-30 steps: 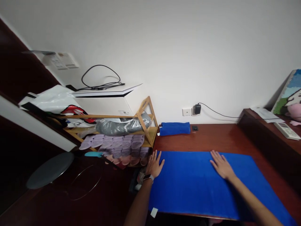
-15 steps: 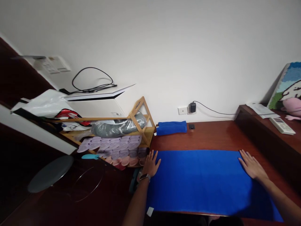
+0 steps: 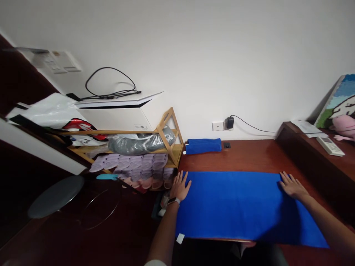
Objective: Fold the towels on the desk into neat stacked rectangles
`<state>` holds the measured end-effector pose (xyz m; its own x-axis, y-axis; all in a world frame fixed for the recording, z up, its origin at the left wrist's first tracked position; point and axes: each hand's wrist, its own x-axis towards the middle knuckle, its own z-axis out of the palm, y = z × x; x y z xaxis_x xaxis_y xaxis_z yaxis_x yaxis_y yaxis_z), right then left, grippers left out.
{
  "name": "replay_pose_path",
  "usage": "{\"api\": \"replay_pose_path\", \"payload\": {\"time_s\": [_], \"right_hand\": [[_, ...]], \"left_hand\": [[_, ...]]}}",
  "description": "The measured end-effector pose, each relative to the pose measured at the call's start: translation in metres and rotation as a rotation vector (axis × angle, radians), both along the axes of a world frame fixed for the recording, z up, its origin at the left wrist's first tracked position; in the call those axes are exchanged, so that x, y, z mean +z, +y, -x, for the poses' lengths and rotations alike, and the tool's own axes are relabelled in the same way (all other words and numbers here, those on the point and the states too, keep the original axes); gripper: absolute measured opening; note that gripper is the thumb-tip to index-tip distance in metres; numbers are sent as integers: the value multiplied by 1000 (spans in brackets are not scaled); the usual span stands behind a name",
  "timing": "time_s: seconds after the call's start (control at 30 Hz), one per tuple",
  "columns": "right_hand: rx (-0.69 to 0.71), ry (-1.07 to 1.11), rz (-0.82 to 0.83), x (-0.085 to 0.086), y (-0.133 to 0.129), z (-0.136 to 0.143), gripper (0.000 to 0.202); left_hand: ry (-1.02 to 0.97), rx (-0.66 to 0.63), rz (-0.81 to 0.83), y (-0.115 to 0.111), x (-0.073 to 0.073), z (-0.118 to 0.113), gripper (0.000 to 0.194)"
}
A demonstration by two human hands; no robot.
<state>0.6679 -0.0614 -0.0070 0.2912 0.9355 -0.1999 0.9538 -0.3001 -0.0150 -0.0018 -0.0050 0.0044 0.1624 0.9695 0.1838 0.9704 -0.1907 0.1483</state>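
A blue cloth (image 3: 235, 207) lies spread flat on the reddish-brown desk (image 3: 249, 157), with a small white tag at its near left corner. My left hand (image 3: 179, 187) rests with fingers spread on the cloth's far left corner; a watch is on that wrist. On the far right corner lies my right hand (image 3: 292, 186), its fingers apart and nothing in them. Behind the spread cloth, near the wall, sits a folded blue cloth (image 3: 203, 146), also with a white tag.
A wooden rack (image 3: 173, 159) with slippers, a bagged grey item and a white box (image 3: 116, 117) stands at left, beside a dark round stool (image 3: 57, 196). A raised ledge at right holds a remote (image 3: 330, 146), papers and a pink toy (image 3: 344, 125). A black plug (image 3: 230, 122) is in the wall.
The view has shifted slightly, so the desk and cloth sit a little higher in the picture. Both hands remain on the cloth's far corners.
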Motion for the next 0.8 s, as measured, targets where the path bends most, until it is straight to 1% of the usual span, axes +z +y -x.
{"api": "replay_pose_path", "payload": {"time_s": [0.07, 0.1, 0.13, 0.2, 0.27, 0.33, 0.37, 0.4, 0.43, 0.47, 0.5, 0.53, 0.6, 0.67, 0.73, 0.8], "right_hand": [[0, -25, -41, 8, 6, 28, 74], [26, -23, -92, 11, 9, 49, 73], [67, -12, -153, 14, 12, 75, 72], [191, 49, -279, 22, 18, 138, 72], [337, 146, -336, 29, 22, 206, 71], [465, 235, -341, 35, 25, 265, 71], [507, 268, -320, 36, 25, 288, 72], [532, 291, -291, 37, 25, 305, 72], [545, 304, -259, 37, 25, 316, 73], [552, 308, -231, 36, 25, 321, 73], [552, 303, -214, 34, 24, 319, 73], [546, 290, -207, 32, 22, 312, 73], [509, 251, -218, 24, 18, 283, 73], [434, 205, -228, 16, 12, 238, 73], [332, 153, -220, 8, 4, 182, 74], [200, 95, -192, 0, -5, 125, 77]], "left_hand": [[-5, 2, 3, 0, -1, 0, 64], [-4, 2, 5, 0, -1, 0, 64], [-2, 3, 5, 0, -1, -1, 64], [3, 4, -1, -1, 0, -1, 63], [5, 4, -7, -2, 1, -2, 64], [-1, 4, -9, -2, 2, -3, 64], [-5, 4, -6, -3, 3, -3, 64], [-9, 3, -2, -3, 3, -3, 64], [-13, 2, 1, -3, 3, -2, 64], [-15, 2, 6, -3, 4, -2, 64], [-16, 1, 11, -3, 4, -2, 65], [-15, 0, 16, -3, 4, -2, 65], [-16, 0, 20, -3, 4, -1, 65], [-20, 3, 16, -3, 3, -1, 64], [-18, 9, 9, -2, 3, -2, 64], [-7, 12, 5, -2, 3, -2, 64]]}}
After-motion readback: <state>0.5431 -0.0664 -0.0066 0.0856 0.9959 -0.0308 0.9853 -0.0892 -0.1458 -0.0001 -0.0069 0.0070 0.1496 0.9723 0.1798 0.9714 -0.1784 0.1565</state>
